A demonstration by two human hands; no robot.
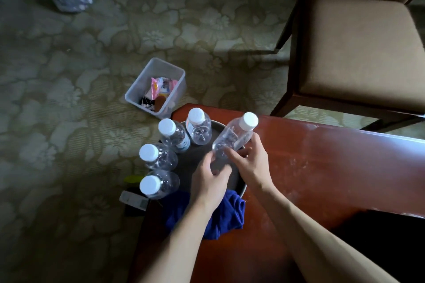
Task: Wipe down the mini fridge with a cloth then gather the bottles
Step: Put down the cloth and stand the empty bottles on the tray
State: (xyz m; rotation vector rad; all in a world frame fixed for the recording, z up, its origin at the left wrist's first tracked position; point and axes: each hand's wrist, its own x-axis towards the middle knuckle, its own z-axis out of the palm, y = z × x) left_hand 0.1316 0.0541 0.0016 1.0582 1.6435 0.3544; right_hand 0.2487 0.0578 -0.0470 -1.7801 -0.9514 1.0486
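Both hands hold one clear bottle [232, 137] tilted over a round dark tray [239, 185] at the corner of a red-brown table [322, 167]. The left hand [210, 179] curls round the bottle's lower end, and the right hand [249, 163] grips its middle, fingers wrapped across it; the white cap points up and away to the right. Four more capped bottles [199, 127] stand upright in an arc along the tray's left rim (all look empty). A blue cloth [227, 216] lies bunched on the table at the tray's near edge, partly under the left forearm. On the patterned carpet [69, 98] beyond sits a clear bin [156, 88] holding small packets, and a chair [358, 48] stands behind the table.
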